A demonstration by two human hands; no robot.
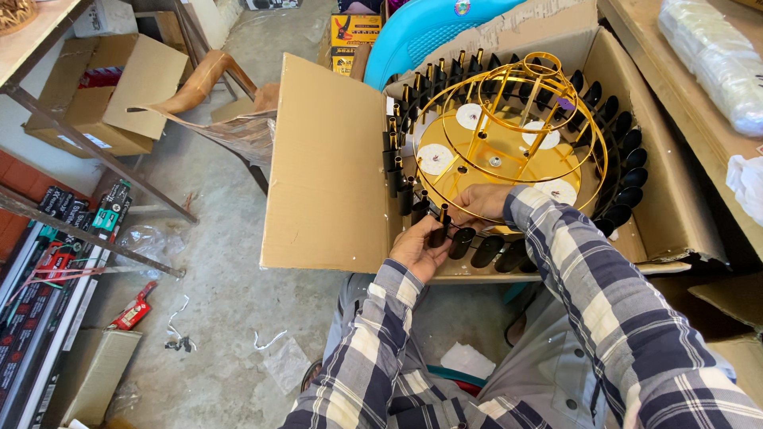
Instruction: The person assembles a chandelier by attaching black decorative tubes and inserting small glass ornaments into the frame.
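A gold wire chandelier frame point(509, 127) with a round gold plate lies in an open cardboard box point(334, 167). Black tube-shaped holders ring its rim, several of them tipped with gold. My left hand point(420, 248) grips one black holder with a gold tip point(439, 226) at the frame's near edge. My right hand point(479, 202) rests on the gold rim just beside that holder, fingers curled on the frame. Both arms wear plaid sleeves.
A blue plastic chair point(413, 32) stands behind the box. A wooden bench point(683, 95) with wrapped white bundles runs along the right. Metal shelving point(87, 151), open cartons and long black packages crowd the left. Paper scraps lie on the concrete floor point(222, 302).
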